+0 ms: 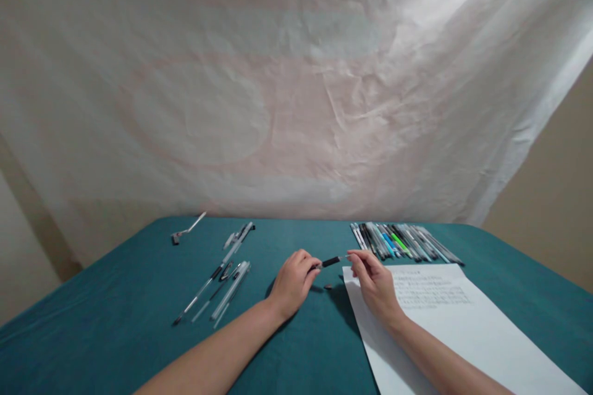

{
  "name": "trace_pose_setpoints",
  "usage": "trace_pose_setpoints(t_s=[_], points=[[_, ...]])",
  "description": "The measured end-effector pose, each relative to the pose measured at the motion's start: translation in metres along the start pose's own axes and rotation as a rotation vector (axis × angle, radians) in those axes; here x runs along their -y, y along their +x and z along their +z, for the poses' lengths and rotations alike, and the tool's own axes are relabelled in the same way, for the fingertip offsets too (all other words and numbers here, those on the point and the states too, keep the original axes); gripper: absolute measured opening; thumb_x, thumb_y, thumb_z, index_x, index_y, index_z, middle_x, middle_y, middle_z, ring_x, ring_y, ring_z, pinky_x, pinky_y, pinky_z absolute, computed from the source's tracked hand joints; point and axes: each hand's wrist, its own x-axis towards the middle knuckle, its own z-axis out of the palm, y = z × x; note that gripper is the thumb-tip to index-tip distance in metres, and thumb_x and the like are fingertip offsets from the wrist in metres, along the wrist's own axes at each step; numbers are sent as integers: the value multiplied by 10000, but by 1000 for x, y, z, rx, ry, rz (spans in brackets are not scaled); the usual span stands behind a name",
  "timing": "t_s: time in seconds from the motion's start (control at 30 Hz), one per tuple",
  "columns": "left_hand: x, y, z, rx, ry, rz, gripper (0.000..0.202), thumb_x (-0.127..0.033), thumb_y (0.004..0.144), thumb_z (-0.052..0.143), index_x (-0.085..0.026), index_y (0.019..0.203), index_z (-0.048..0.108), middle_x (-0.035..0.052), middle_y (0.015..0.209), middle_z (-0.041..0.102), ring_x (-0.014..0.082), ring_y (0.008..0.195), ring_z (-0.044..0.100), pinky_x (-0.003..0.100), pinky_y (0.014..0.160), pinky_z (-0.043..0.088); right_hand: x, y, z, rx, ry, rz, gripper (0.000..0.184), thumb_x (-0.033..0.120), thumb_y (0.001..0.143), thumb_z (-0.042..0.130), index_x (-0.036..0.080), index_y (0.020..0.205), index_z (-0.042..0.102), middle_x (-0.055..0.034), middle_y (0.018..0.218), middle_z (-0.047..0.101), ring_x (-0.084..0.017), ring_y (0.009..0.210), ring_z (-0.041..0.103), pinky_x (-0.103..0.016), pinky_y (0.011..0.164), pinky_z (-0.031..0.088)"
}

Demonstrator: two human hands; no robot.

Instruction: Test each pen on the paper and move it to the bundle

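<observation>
My left hand [293, 281] is closed in a pinch on a short black pen part [330, 261] held just above the teal tablecloth [115, 321]. My right hand [374, 281] pinches the other, thin clear end of the same pen part at its fingertips. The two hands meet over the left edge of a white sheet of paper [445, 327] with faint writing. A small dark piece [327, 287] lies on the cloth under the hands.
A row of several pens [403, 241] lies at the far right of the table. Loose pen parts [222, 284] and barrels are scattered to the left, with one more piece [185, 231] at the far left edge. A crumpled white sheet hangs behind.
</observation>
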Motion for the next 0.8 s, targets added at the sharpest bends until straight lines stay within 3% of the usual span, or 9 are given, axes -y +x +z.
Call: trace_pose_setpoints(t_s=[0.6, 0.8], points=[[-5, 0, -3, 15, -31, 27, 178, -196, 868, 454, -211, 989, 584, 37, 885, 535, 172, 853, 507, 297, 777, 416, 2, -2, 2, 94, -17, -39, 288, 398, 838, 479, 157, 876, 631, -29, 692, 575, -130, 583, 500, -223, 515, 412], [-4, 0, -1, -17, -42, -18, 175, -203, 876, 434, -203, 974, 580, 41, 902, 530, 175, 872, 507, 301, 787, 415, -3, -1, 3, 185, -81, -69, 276, 352, 868, 434, 154, 922, 620, -44, 762, 599, -136, 627, 528, -238, 561, 432]])
